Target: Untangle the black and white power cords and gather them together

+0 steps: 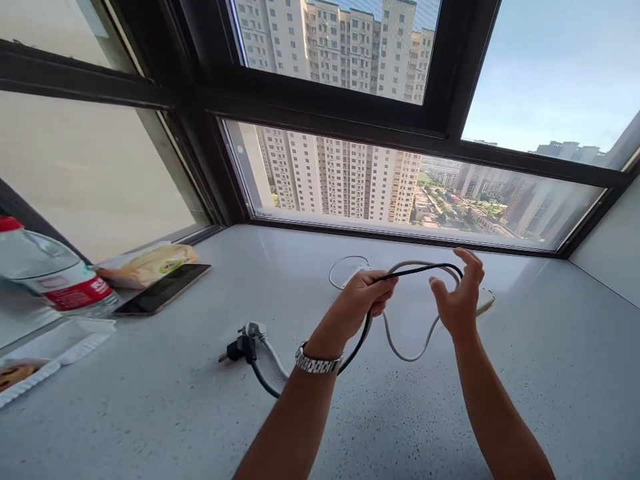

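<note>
My left hand (363, 293), a metal watch on its wrist, is closed around a black cable (420, 269). A white cable (407, 358) runs along with it, and part of it hangs in a loop between the hands. My right hand (460, 297) is open, thumb and fingers apart, with the bend of the cables between them. Behind that hand a pale, flat piece (486, 301) partly shows; its kind is unclear. A black plug (241, 349) and a white plug (256, 331) lie together on the white speckled surface (165, 400), left of my left wrist.
At left stand a bottle with a red cap and label (80, 290), a phone (163, 290), a yellowish package (150, 265) and a white tray (75, 343) with food. A thin white cord (331, 275) lies behind my left hand. Dark-framed windows (325, 110) border the far side.
</note>
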{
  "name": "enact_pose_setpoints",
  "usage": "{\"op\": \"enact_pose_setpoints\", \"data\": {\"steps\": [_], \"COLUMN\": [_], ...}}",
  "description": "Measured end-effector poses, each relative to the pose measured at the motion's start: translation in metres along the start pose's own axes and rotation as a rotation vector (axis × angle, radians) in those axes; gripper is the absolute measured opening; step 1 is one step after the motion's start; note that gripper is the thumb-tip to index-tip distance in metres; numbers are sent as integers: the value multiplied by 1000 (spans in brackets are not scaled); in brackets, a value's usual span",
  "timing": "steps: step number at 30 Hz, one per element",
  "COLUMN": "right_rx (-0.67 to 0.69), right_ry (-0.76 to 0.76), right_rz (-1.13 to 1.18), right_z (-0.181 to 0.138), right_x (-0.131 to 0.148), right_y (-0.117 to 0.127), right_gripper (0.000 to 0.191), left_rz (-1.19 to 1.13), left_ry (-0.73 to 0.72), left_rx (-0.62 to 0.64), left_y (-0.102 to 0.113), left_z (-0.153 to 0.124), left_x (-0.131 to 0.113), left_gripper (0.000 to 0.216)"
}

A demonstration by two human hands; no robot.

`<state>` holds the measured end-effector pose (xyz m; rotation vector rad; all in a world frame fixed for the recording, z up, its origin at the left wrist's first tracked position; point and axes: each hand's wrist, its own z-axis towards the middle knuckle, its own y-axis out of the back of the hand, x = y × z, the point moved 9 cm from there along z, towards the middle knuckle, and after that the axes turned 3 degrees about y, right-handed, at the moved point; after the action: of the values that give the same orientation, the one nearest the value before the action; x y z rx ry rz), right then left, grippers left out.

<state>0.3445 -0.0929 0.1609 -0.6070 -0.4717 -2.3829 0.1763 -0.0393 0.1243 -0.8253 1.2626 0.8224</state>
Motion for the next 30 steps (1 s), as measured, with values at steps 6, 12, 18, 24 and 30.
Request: {"op": "enact_pose_setpoints", "data": {"steps": [6, 12, 18, 24, 30], "right_rx": [213, 951, 1072, 1706, 1575], "right_ry": [-226, -839, -817, -691, -257], "right_rz": [554, 1271, 1342, 1531, 570], "right_z": [-54, -121, -119, -135, -94], "right_x": [45, 59, 65, 87, 42], "right_y": [-37, -124, -113, -80, -58], "right_gripper": [37, 55, 32, 48, 38], "left_rz": [-678, -783, -687, -623, -644], "left_ry": [-38, -127, -250, -339, -346], "left_rx": [-214, -246, -283, -424, -595], "left_y": [5, 11, 33, 90, 126], "left_z": [-3, -25, -41, -64, -81], "left_x": [-5, -30, -49, -59, -62], "left_gripper": [37, 27, 25, 23, 28]}}
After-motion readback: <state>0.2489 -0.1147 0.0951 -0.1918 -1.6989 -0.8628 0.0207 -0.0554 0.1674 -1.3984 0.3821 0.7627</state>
